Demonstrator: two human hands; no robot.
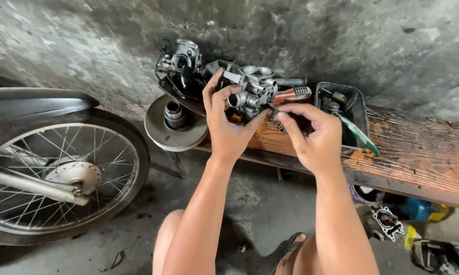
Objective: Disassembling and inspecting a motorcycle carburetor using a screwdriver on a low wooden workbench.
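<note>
The left hand (228, 127) holds a metal carburetor (250, 91) above the wooden surface (418, 153). At its 4 o'clock, the right hand (311, 135) pinches something small, perhaps a screw. A spoked wheel (56, 173) stands at 9 o'clock.

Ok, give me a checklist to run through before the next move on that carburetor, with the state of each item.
1. Left hand has firm hold of the carburetor: ok, fingers wrap its body.
2. Right hand pinches a small part at the carburetor's underside: cannot tell what it is, fingers hide it.
3. Carburetor held above the wooden bench, not the floor: ok.
4. Black parts tray within reach, beside the right hand: ok.
5. Second carburetor and round metal disc apart from the hands: ok.
6. Disc seated fully on the bench: not ok, it overhangs the end.
</note>
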